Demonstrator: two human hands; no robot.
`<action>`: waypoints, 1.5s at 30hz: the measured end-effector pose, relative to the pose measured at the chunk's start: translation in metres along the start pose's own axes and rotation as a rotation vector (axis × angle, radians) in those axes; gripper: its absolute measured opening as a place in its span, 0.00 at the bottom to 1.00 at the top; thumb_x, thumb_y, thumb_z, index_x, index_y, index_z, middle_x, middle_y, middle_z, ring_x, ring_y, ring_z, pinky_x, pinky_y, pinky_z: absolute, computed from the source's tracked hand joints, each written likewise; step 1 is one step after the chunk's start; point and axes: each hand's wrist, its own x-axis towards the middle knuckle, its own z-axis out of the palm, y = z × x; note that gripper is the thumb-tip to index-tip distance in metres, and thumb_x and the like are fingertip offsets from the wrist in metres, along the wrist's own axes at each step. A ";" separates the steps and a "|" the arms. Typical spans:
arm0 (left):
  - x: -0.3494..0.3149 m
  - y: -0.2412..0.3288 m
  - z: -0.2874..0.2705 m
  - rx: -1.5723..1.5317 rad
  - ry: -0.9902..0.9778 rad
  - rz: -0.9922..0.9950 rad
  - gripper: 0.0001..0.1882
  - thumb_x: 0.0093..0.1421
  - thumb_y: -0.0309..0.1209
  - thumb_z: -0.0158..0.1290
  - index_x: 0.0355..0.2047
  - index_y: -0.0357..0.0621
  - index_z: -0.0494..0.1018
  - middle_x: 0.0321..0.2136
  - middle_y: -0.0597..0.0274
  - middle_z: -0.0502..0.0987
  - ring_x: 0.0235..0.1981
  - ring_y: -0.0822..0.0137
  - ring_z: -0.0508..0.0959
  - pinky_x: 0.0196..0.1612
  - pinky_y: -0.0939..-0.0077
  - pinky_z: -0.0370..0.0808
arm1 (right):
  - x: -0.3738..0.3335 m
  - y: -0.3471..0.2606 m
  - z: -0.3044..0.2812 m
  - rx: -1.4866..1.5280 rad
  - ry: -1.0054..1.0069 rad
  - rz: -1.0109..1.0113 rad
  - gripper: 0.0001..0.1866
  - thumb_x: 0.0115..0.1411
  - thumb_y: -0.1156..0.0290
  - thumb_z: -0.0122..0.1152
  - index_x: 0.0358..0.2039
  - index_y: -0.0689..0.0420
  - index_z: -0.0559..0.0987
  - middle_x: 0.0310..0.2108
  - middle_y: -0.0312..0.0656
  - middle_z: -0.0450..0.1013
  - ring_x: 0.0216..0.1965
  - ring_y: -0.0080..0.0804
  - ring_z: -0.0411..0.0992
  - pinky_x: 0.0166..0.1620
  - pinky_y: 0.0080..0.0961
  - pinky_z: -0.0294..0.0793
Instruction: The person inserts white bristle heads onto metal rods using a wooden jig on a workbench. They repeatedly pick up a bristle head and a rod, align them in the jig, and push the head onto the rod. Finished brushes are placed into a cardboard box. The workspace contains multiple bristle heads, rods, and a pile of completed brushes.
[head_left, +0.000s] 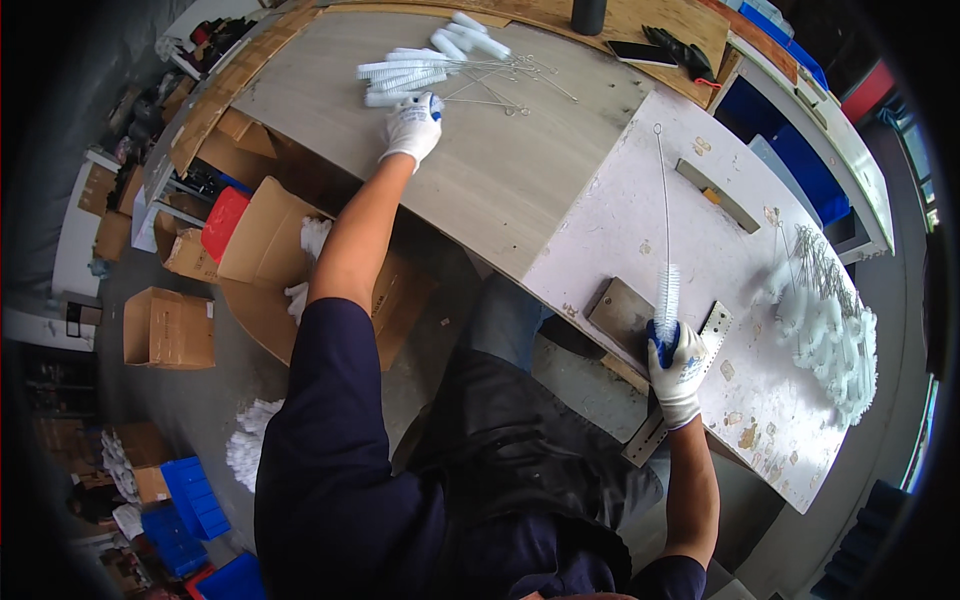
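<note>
My right hand (678, 372), in a white glove with a blue palm, is closed around the bristle end of a wire-handled brush (668, 290). Its thin twisted wire points away from me and ends in a small loop. A dark metal plate (621, 316) sits beside that hand, with a perforated metal strip (714, 325) on its other side. At the far left, my left hand (413, 130), gloved alike, has curled fingers at the near edge of a pile of white brushes (405, 72). The fingers cover part of the nearest brush, so the exact grip is partly hidden.
A larger heap of brushes (830, 340) lies at the right end of the table. A flat metal bar (718, 196), a phone (641, 53) and dark gloves (680, 52) lie farther back. Below the left edge stands an open cardboard box (262, 240); blue bins (195, 497) rest on the floor.
</note>
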 end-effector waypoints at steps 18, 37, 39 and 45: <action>-0.047 0.150 -0.053 -1.344 -0.837 -0.022 0.12 0.64 0.34 0.57 0.38 0.37 0.81 0.21 0.64 0.76 0.20 0.71 0.76 0.24 0.76 0.74 | 0.012 -0.016 -0.022 0.067 0.056 0.012 0.20 0.54 0.54 0.70 0.35 0.58 0.76 0.32 0.48 0.78 0.36 0.50 0.78 0.39 0.44 0.76; -0.130 0.225 -0.027 -1.007 -0.125 0.213 0.19 0.63 0.35 0.59 0.51 0.39 0.80 0.44 0.50 0.85 0.45 0.56 0.85 0.52 0.65 0.78 | 0.006 0.210 -0.239 0.397 0.318 0.815 0.23 0.64 0.51 0.67 0.42 0.62 0.79 0.21 0.34 0.76 0.19 0.18 0.71 0.22 0.18 0.70; -0.127 0.222 -0.012 -1.085 -0.122 0.230 0.19 0.63 0.35 0.59 0.51 0.39 0.80 0.44 0.49 0.85 0.46 0.56 0.85 0.52 0.65 0.78 | 0.000 0.233 -0.257 0.209 0.273 0.914 0.24 0.65 0.48 0.61 0.40 0.61 0.79 0.21 0.36 0.76 0.19 0.21 0.73 0.22 0.20 0.70; -0.124 0.216 0.001 -1.077 -0.059 0.227 0.17 0.66 0.34 0.55 0.50 0.39 0.80 0.43 0.50 0.85 0.44 0.57 0.85 0.49 0.67 0.78 | -0.017 0.212 -0.233 -0.063 0.537 0.796 0.20 0.66 0.53 0.60 0.33 0.59 0.83 0.23 0.43 0.79 0.24 0.32 0.78 0.32 0.33 0.75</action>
